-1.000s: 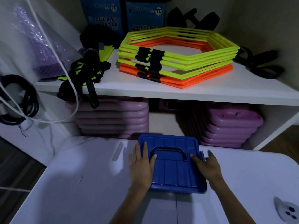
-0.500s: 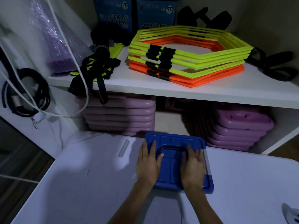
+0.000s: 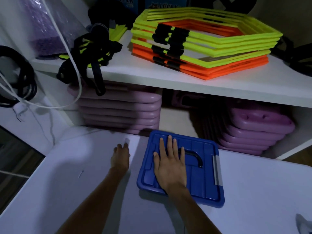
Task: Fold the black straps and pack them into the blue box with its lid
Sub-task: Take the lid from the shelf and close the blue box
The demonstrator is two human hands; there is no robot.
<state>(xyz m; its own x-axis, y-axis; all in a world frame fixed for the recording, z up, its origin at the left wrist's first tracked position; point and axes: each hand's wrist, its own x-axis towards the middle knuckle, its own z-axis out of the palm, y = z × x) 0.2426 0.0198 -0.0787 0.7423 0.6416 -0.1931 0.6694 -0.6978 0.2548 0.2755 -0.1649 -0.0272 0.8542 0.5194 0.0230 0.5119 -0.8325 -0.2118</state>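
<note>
A dim room: a smooth white counter (image 3: 70, 191) stands before a white two-tier shelf (image 3: 194, 89), beige wall (image 3: 290, 16) behind, brown wooden floor (image 3: 302, 156) at right.

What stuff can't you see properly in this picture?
- Inside the blue box: its lid is on and the right hand lies flat on it.
- The lid's black handle: partly under that hand.
- Left hand fingertips: blurred in the head view.
- Blue cartons on the shelf: cut off by the top edge.
- Grey object: cut off at the bottom right corner.
</note>
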